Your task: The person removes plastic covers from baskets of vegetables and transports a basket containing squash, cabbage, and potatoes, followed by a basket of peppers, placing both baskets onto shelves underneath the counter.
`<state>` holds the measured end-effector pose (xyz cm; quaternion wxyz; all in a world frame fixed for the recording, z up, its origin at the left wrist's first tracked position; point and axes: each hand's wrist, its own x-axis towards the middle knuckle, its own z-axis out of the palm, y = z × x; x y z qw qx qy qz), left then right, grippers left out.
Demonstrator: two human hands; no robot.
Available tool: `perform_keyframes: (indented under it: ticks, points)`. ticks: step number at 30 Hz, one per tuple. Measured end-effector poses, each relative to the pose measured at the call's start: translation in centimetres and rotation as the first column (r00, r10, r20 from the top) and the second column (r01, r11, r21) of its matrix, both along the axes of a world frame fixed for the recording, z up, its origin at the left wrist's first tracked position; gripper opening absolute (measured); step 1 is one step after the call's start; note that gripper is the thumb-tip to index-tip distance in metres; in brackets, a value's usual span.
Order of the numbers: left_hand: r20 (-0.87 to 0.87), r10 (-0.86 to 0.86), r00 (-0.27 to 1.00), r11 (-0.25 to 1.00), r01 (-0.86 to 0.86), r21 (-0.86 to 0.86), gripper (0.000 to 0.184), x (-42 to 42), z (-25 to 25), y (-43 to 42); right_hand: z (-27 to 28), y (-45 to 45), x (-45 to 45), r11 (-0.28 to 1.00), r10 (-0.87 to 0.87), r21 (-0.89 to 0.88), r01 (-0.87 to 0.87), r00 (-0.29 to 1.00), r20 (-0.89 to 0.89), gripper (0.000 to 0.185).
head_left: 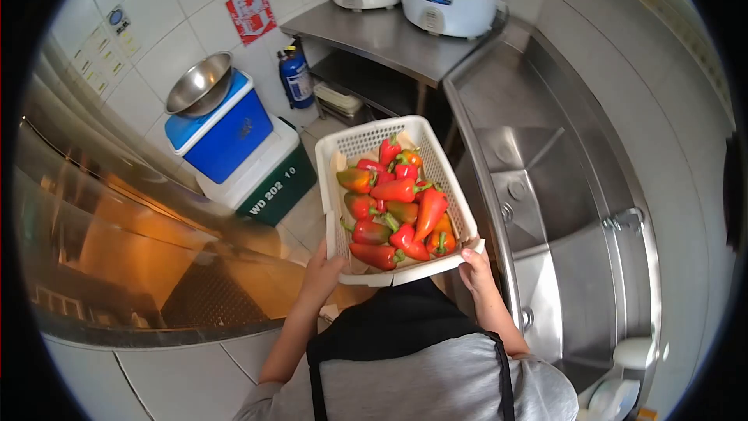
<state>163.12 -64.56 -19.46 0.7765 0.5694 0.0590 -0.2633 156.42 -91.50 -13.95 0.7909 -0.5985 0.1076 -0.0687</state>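
Note:
A white perforated plastic basket (337, 265) is held in front of my body, above the floor. Several red peppers (430, 214), some partly green or orange, lie inside it on what looks like cardboard. My left hand (321, 271) grips the basket's near left corner, its fingers partly hidden under the rim. At the near right corner my right hand (474, 263) is closed on the basket, thumb on the rim.
A steel sink (538, 222) with a tap runs along the right. Ahead, two rice cookers (450, 1) stand on a steel table (382, 40). A blue cooler (234, 136) bearing a metal bowl (200, 87) and a blue extinguisher (297, 78) are at left.

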Motion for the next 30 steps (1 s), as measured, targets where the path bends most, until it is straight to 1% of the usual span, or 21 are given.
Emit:
perform_keyframes:
  ticks: [1, 2, 4, 5, 6, 8, 9, 10, 11, 14, 15, 16, 17, 20, 22, 23, 24, 25, 26, 29, 30]
  points:
    - [-0.037, 0.009, 0.999, 0.999, -0.008, 0.048, 0.051, 2.5, 0.0, 1.6, -1.3, 0.5, 3.7, 0.995, 0.089, 0.040, -0.090, 0.995, 0.034, 0.084]
    - [-0.150, -0.114, 0.982, 0.993, 0.111, -0.028, 0.054, 0.4, -1.7, -4.0, -0.3, -4.3, -0.1, 0.997, 0.049, -0.066, -0.048, 0.999, 0.014, 0.082]
    - [-0.213, -0.087, 0.973, 0.991, 0.062, -0.122, 0.058, 4.2, -2.4, -2.7, -2.9, -4.2, 5.3, 0.994, 0.108, -0.020, -0.108, 0.994, -0.015, 0.080]
    - [-0.220, -0.056, 0.974, 0.989, 0.024, -0.145, 0.060, 7.0, -2.2, -1.7, -4.6, -4.0, 9.6, 0.984, 0.176, 0.001, -0.176, 0.984, 0.007, 0.079]
    - [-0.213, 0.013, 0.977, 0.988, -0.045, -0.146, 0.061, 8.7, -2.8, -1.4, -6.0, -4.6, 12.6, 0.960, 0.278, 0.022, -0.279, 0.960, 0.015, 0.066]
    - [-0.204, 0.145, 0.968, 0.971, -0.179, -0.161, 0.063, 11.6, -4.3, -2.8, -7.1, -5.4, 18.0, 0.961, 0.275, -0.014, -0.276, 0.961, -0.031, 0.061]
    - [-0.281, 0.058, 0.958, 0.963, -0.128, -0.237, 0.064, 10.5, -7.8, -11.9, -6.6, -13.5, 14.8, 0.970, 0.151, -0.164, -0.177, 0.976, -0.160, 0.056]
    - [-0.297, 0.081, 0.951, 0.961, -0.153, -0.230, 0.061, 12.3, -7.7, -11.5, -6.6, -13.4, 17.8, 0.960, 0.144, -0.204, -0.190, 0.965, -0.219, 0.051]
    - [-0.262, 0.140, 0.955, 0.961, -0.195, -0.198, 0.058, 16.3, -6.3, -10.4, -6.4, -12.8, 23.3, 0.950, 0.170, -0.221, -0.220, 0.959, -0.224, 0.047]
    - [-0.309, 0.230, 0.923, 0.927, -0.305, -0.219, 0.056, 20.2, -7.2, -13.7, -6.4, -17.7, 28.9, 0.806, 0.200, -0.497, -0.322, 0.938, -0.285, 0.040]
    - [-0.340, 0.248, 0.907, 0.919, -0.331, -0.214, 0.056, 19.9, -8.1, -18.6, -6.3, -23.1, 28.6, 0.751, 0.185, -0.574, -0.326, 0.939, -0.291, 0.039]
    - [-0.411, 0.147, 0.900, 0.921, -0.276, -0.275, 0.057, 19.7, -12.2, -24.6, -6.4, -28.8, 25.7, 0.663, 0.054, -0.694, -0.282, 0.942, -0.331, 0.038]
    - [-0.411, 0.157, 0.898, 0.911, -0.292, -0.290, 0.059, 20.9, -12.8, -24.2, -6.1, -28.7, 26.9, 0.585, 0.045, -0.756, -0.294, 0.942, -0.332, 0.037]
    - [-0.390, 0.146, 0.909, 0.927, -0.264, -0.266, 0.058, 26.0, -13.1, -25.4, -4.9, -30.7, 29.9, 0.451, 0.105, -0.835, -0.314, 0.948, -0.299, 0.039]
    - [-0.364, 0.144, 0.920, 0.937, -0.245, -0.250, 0.055, 29.4, -13.4, -26.2, -3.2, -31.3, 31.3, 0.279, 0.160, -0.887, -0.367, 0.929, -0.334, 0.039]
    - [-0.400, 0.061, 0.914, 0.937, -0.191, -0.292, 0.054, 29.0, -14.8, -31.2, -1.4, -34.1, 28.4, 0.149, 0.098, -0.898, -0.414, 0.910, -0.404, 0.039]
    - [-0.381, 0.061, 0.923, 0.944, -0.177, -0.277, 0.053, 31.1, -15.0, -31.4, -1.1, -33.8, 29.0, 0.117, 0.073, -0.893, -0.435, 0.900, -0.429, 0.039]
    - [-0.354, 0.063, 0.933, 0.963, -0.150, -0.226, 0.048, 35.3, -16.8, -31.5, -2.3, -33.6, 30.5, 0.114, 0.039, -0.900, -0.420, 0.907, -0.419, 0.039]
    - [-0.335, 0.020, 0.942, 0.974, -0.095, -0.207, 0.048, 37.7, -18.1, -32.6, -2.5, -34.1, 31.2, 0.087, 0.008, -0.895, -0.437, 0.899, -0.438, 0.040]
    - [-0.276, -0.074, 0.958, 0.986, 0.029, -0.165, 0.050, 45.6, -21.0, -35.8, -2.4, -35.0, 33.7, 0.164, -0.115, -0.895, -0.415, 0.893, -0.436, 0.039]
    - [-0.278, -0.159, 0.948, 0.977, 0.109, -0.184, 0.050, 47.2, -23.3, -40.2, -3.6, -36.9, 32.5, 0.187, -0.229, -0.920, -0.344, 0.895, -0.382, 0.039]
